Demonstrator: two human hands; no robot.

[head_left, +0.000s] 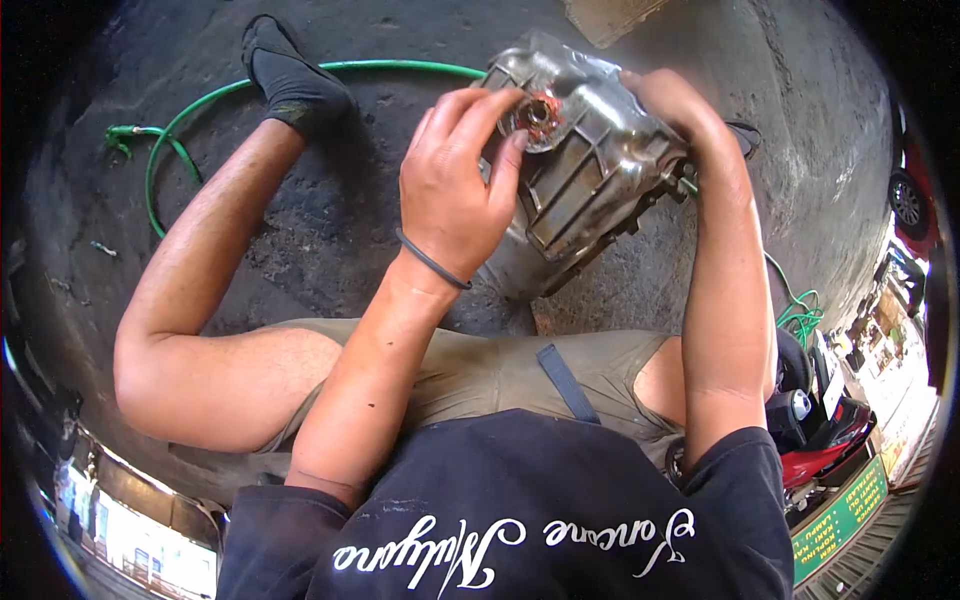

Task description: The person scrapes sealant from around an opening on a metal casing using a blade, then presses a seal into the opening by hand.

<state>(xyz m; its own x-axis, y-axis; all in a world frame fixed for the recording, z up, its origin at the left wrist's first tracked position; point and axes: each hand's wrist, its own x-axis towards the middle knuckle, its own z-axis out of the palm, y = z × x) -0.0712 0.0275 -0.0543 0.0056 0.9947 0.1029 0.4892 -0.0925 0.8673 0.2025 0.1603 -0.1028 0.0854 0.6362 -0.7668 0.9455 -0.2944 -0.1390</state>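
A silvery, ribbed metal gearbox casing (585, 165) stands tilted on the floor between the legs. On its upper face is a round part (541, 117) with a dark hole and red-orange smears around it. My left hand (455, 165), a dark band at its wrist, has the thumb and forefinger curved around this round part, their tips at its rim. The far right upper edge of the casing is gripped by my right hand (675, 100), whose fingertips are partly hidden behind the wrist and the metal.
A green hose (390, 66) curves over the dark, stained floor (350, 220) and passes behind the casing. Cardboard (612, 15) lies at the far edge. A red-and-black motorbike (825, 430) and a green sign (840, 520) are at the lower right.
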